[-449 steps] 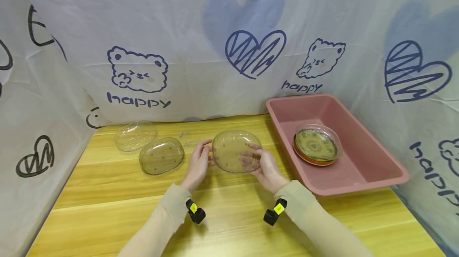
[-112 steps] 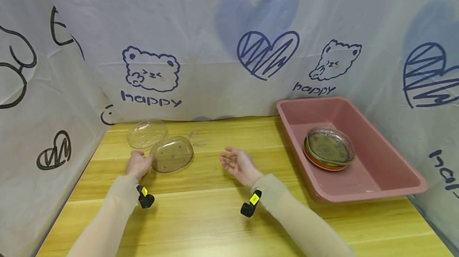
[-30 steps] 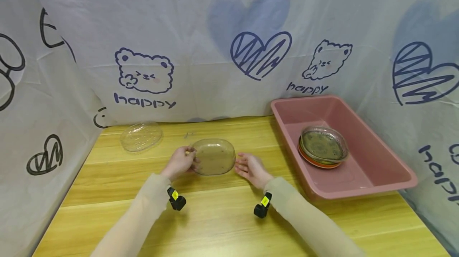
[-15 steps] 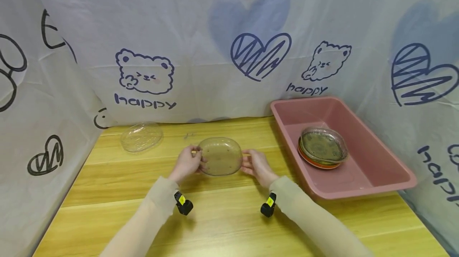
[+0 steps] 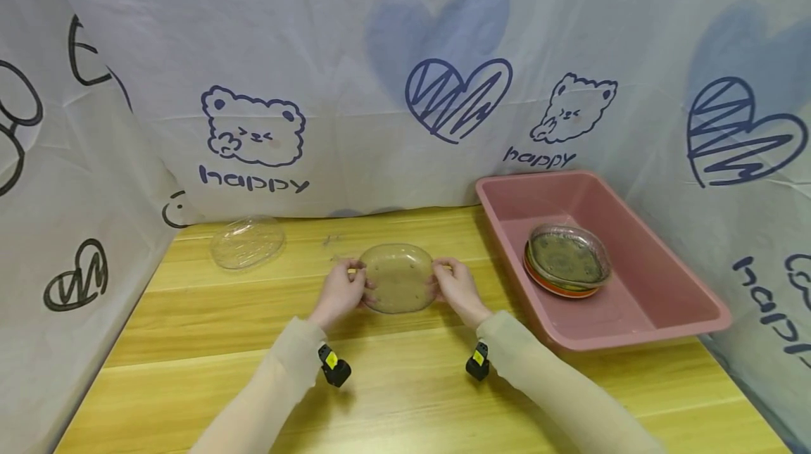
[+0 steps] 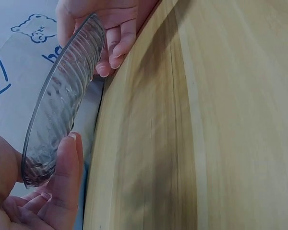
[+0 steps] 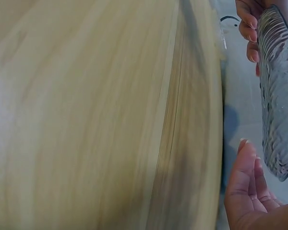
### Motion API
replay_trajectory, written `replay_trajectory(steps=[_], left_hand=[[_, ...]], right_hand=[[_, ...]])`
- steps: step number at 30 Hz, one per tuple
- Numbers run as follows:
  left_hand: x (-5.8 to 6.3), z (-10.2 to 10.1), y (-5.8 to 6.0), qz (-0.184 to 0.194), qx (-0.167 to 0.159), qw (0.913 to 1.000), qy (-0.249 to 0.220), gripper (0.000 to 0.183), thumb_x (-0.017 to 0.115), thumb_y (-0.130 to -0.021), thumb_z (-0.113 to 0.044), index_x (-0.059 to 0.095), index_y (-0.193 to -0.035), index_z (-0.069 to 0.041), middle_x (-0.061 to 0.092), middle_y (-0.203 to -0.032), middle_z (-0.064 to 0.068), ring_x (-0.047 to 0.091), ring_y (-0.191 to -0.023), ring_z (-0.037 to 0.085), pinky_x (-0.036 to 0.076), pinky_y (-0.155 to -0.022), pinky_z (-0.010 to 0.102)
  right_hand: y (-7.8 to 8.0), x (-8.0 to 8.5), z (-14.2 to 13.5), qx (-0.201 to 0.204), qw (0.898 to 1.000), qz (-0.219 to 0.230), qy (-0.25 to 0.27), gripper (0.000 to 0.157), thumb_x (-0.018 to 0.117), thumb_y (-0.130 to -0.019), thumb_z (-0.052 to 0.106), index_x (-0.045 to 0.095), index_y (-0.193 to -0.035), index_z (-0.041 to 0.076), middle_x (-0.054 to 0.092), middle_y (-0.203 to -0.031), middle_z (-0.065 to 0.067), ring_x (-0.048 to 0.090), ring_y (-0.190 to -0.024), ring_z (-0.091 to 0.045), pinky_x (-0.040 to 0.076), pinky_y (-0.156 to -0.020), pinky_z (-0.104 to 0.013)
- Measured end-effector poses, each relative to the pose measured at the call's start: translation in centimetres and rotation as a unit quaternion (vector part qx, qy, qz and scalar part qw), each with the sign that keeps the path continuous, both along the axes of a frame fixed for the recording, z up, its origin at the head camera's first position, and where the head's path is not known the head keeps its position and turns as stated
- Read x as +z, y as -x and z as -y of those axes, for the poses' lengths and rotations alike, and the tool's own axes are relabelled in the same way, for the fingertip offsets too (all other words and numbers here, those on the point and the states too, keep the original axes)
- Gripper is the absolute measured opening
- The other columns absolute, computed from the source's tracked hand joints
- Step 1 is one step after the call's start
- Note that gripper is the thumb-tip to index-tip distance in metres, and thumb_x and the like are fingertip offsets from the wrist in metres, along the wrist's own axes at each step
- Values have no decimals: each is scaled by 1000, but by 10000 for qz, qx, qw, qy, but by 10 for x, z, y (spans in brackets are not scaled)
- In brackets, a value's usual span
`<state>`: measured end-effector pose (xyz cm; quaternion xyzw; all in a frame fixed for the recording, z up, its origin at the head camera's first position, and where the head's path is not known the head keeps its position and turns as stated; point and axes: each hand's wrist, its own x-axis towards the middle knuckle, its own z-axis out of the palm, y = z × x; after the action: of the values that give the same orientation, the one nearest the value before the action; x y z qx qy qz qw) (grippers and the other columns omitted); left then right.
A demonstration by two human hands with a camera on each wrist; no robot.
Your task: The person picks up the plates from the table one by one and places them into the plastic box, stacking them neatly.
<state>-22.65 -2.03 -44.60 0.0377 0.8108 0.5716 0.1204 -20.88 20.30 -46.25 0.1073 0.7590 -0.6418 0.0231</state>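
A translucent brown plate (image 5: 398, 278) with small bumps on its base is held level between both hands, raised over the table. Its wavy ribbed side (image 6: 69, 86) shows in the left wrist view. My left hand (image 5: 338, 292) grips the plate's left edge, thumb at the rim and fingers below. On the opposite edge, my right hand (image 5: 459, 291) pinches the rim with its thumb, its fingers (image 7: 247, 177) spread under the side. A clear plate (image 5: 247, 243) lies at the table's back left.
A pink basin (image 5: 640, 285) stands on the right of the wooden table (image 5: 405, 391). In it sits a stack of dishes (image 5: 567, 257), a brownish see-through one on top and an orange-red rim beneath. A printed cloth (image 5: 355, 158) hangs behind.
An earlier brown plate went from the hands onto the basin's stack. My left hand then took this plate from the left of the table and brought it rightward; my right hand now grips it too.
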Motion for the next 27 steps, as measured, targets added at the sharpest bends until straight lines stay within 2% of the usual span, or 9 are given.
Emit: replay_trajectory(steps=[11,19,27], left_hand=[[-2,-8,-6,46,-7,10000,-85,34,40,-109,-14,49,-138,1,72,-100,19,67,-62,11,62,-68,41],[-4,-15,-7,114,-10,9998,-190,33,40,-109,-14,49,-137,1,72,-100,19,67,-62,11,62,-70,41],[-5,-17,-8,206,-41,9995,-238,34,41,-108,-13,49,-137,2,72,-102,20,67,-63,10,63,-70,39]], right_hand=[[-1,2,-2,145,9996,-117,-217,36,43,-106,10,50,-137,-5,71,-90,-20,65,-65,-11,58,-62,-25],[-2,-1,-4,264,9987,-262,-353,30,42,-104,4,56,-129,-6,64,-74,-8,60,-61,-11,51,-57,-24],[-3,0,-6,346,9976,-250,-551,30,41,-102,1,56,-127,-6,63,-73,-7,58,-60,-11,49,-56,-23]])
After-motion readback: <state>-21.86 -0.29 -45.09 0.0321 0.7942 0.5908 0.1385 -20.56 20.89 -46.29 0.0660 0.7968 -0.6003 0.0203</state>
